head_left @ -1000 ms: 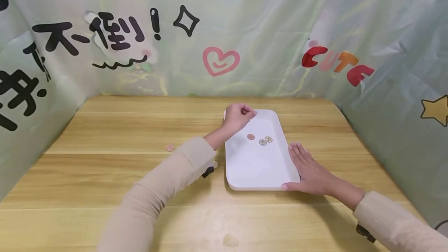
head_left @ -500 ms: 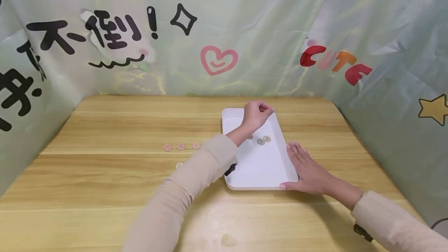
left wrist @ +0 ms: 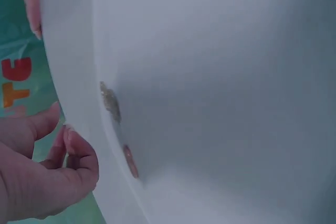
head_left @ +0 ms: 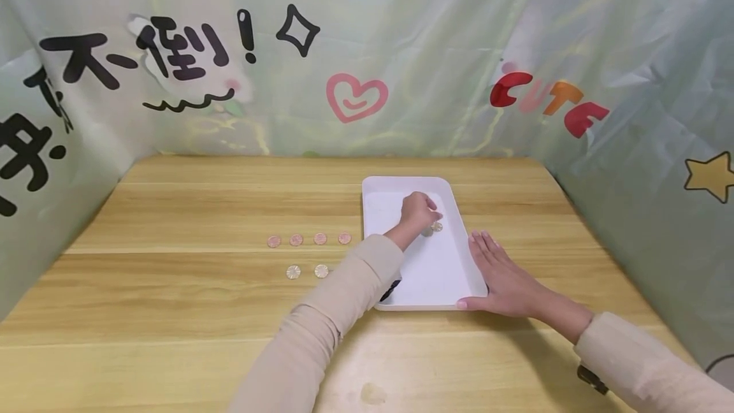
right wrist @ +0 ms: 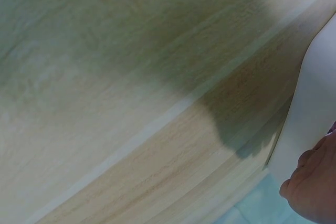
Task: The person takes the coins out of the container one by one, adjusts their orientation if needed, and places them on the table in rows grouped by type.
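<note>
Over the white tray [head_left: 424, 279], the left hand [head_left: 417, 214] has its fingers bent, thumb and forefinger slightly apart; no object shows between them in the left wrist view. Two overlapping pale gold coins [head_left: 438, 226] lie in the tray just below its fingertips. A copper coin [left wrist: 130, 162] lies beside them in the left wrist view, hidden by the left hand in the head view. With fingers extended, the right hand [head_left: 507, 282] rests against the tray's right side near the front corner, thumb at the front rim.
Left of the tray, several copper coins [head_left: 295, 240] form a row on the wooden table [head_left: 143, 298]. Pale gold coins [head_left: 293, 271] lie in front of them, beside the left sleeve [head_left: 321, 317]. A printed curtain [head_left: 424, 37] stands around the table's back and sides.
The left hand has moved right across the tray's far end, then down towards the gold coins. More of the table coins have come out from behind the left arm. The right hand stays against the tray.
</note>
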Tool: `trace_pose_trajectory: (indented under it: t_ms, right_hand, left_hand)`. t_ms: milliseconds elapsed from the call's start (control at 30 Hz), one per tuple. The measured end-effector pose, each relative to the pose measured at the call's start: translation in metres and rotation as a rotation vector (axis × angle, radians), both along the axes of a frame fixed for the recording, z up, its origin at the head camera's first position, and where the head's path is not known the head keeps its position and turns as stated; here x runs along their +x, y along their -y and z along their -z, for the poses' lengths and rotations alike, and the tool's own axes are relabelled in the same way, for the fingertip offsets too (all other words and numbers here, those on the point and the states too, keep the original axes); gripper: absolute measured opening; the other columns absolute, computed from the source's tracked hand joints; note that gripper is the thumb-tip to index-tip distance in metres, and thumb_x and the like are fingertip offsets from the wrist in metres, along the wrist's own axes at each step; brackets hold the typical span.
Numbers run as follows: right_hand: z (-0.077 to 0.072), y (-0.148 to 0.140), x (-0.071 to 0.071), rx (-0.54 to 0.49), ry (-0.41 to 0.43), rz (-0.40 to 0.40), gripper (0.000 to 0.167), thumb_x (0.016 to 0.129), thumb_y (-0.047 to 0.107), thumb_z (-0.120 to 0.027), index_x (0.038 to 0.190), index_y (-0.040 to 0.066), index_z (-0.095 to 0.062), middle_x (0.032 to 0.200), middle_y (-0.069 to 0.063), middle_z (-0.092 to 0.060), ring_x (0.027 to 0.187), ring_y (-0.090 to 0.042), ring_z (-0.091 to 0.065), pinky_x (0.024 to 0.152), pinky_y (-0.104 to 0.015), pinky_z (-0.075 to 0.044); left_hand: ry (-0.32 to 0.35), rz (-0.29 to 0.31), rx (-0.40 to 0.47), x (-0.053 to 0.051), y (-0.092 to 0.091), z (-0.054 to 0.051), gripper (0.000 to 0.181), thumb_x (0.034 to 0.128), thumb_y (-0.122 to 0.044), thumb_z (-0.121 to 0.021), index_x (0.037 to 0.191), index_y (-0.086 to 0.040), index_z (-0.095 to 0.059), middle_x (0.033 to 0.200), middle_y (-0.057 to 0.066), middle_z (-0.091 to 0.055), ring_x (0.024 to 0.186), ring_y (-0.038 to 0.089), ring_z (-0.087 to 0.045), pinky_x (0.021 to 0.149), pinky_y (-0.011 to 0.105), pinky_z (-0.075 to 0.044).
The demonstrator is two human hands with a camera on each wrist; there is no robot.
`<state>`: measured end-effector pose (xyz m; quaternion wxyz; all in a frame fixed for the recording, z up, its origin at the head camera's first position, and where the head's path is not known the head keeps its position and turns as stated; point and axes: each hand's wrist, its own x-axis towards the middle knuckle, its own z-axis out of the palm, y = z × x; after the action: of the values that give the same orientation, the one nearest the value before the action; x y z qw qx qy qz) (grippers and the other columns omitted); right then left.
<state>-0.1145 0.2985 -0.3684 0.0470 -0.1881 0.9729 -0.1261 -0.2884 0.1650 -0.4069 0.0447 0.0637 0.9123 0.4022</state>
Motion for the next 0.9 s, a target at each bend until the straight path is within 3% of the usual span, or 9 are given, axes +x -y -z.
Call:
trace_pose_trajectory:
  t_ms: [100, 300, 400, 467, 500, 533, 567, 733, 900]
  right_hand:
    - [0.0, 0.0, 0.0, -0.001, -0.001, -0.001, 0.112, 0.074, 0.061, -0.063, 0.142, -0.014, -0.014, 0.15, -0.032, -0.011, 0.14, -0.045, -0.007, 0.118, -0.033, 0.004]
    - [0.001, 0.0, 0.0, 0.0, -0.008, -0.001, 0.113, 0.074, 0.061, -0.064, 0.142, -0.013, -0.014, 0.15, -0.032, -0.011, 0.14, -0.045, -0.008, 0.117, -0.03, 0.006]
    - [0.001, 0.0, -0.001, 0.004, -0.012, -0.002, 0.113, 0.074, 0.062, -0.064, 0.142, -0.013, -0.014, 0.15, -0.032, -0.012, 0.139, -0.045, -0.009, 0.117, -0.03, 0.006]
    - [0.001, 0.0, -0.001, 0.004, -0.012, -0.002, 0.113, 0.074, 0.062, -0.064, 0.142, -0.014, -0.014, 0.15, -0.032, -0.012, 0.139, -0.045, -0.009, 0.117, -0.031, 0.005]
    - [0.001, 0.0, -0.001, 0.003, -0.012, -0.001, 0.113, 0.073, 0.061, -0.064, 0.142, -0.014, -0.014, 0.15, -0.032, -0.012, 0.139, -0.046, -0.009, 0.118, -0.032, 0.004]
    - [0.001, 0.0, -0.001, 0.002, -0.011, -0.001, 0.113, 0.073, 0.061, -0.064, 0.142, -0.013, -0.014, 0.15, -0.032, -0.012, 0.139, -0.045, -0.009, 0.118, -0.034, 0.003]
    - [0.0, 0.0, 0.0, 0.001, -0.011, 0.0, 0.113, 0.073, 0.061, -0.064, 0.142, -0.013, -0.014, 0.15, -0.032, -0.012, 0.139, -0.045, -0.009, 0.118, -0.035, 0.002]
    - [0.0, 0.001, 0.0, 0.0, -0.008, 0.004, 0.113, 0.073, 0.062, -0.064, 0.142, -0.013, -0.014, 0.15, -0.031, -0.012, 0.139, -0.045, -0.009, 0.118, -0.035, 0.002]
    - [0.0, 0.001, 0.0, -0.005, -0.011, 0.003, 0.113, 0.073, 0.061, -0.064, 0.142, -0.013, -0.014, 0.15, -0.032, -0.012, 0.139, -0.045, -0.008, 0.117, -0.03, 0.006]
  left_hand:
    - [0.045, 0.037, -0.013, -0.028, -0.007, 0.039, 0.016, 0.0678, -0.02, -0.081, 0.074, -0.014, -0.067, 0.075, -0.004, -0.064, 0.075, 0.014, -0.058, 0.065, 0.021, -0.047]
    - [0.226, 0.049, -0.104, 0.009, 0.015, -0.015, 0.025, 0.068, -0.015, -0.082, 0.088, -0.007, -0.068, 0.092, 0.004, -0.067, 0.091, 0.019, -0.061, 0.08, 0.026, -0.051]
    - [0.181, 0.054, -0.145, -0.002, 0.012, 0.006, 0.028, 0.0609, -0.018, -0.086, 0.08, -0.01, -0.067, 0.083, 0.001, -0.066, 0.081, 0.017, -0.06, 0.073, 0.024, -0.05]
    - [0.114, 0.047, -0.181, -0.019, 0.004, 0.032, 0.03, 0.0573, -0.022, -0.088, 0.074, -0.011, -0.066, 0.076, 0.0, -0.064, 0.075, 0.017, -0.058, 0.068, 0.024, -0.049]
    - [0.1, 0.044, -0.211, -0.018, 0.004, 0.032, 0.031, 0.0577, -0.025, -0.088, 0.077, -0.012, -0.067, 0.079, -0.001, -0.065, 0.077, 0.017, -0.059, 0.071, 0.024, -0.049]
    - [0.094, 0.064, -0.218, -0.028, 0.001, 0.045, 0.031, 0.0561, -0.026, -0.089, 0.075, -0.013, -0.067, 0.077, -0.001, -0.065, 0.076, 0.017, -0.059, 0.07, 0.024, -0.049]
    - [0.107, 0.079, -0.231, -0.03, 0.001, 0.046, 0.032, 0.0569, -0.027, -0.088, 0.078, -0.014, -0.069, 0.081, -0.002, -0.067, 0.08, 0.017, -0.061, 0.074, 0.024, -0.05]
    - [0.139, 0.093, -0.251, -0.014, 0.007, 0.025, 0.029, 0.0617, -0.022, -0.086, 0.083, -0.011, -0.07, 0.086, 0.002, -0.069, 0.086, 0.018, -0.064, 0.079, 0.023, -0.051]
    - [0.183, 0.044, -0.261, 0.029, 0.019, -0.031, 0.033, 0.0676, -0.009, -0.081, 0.096, -0.001, -0.066, 0.095, 0.01, -0.07, 0.086, 0.02, -0.066, 0.08, 0.025, -0.053]
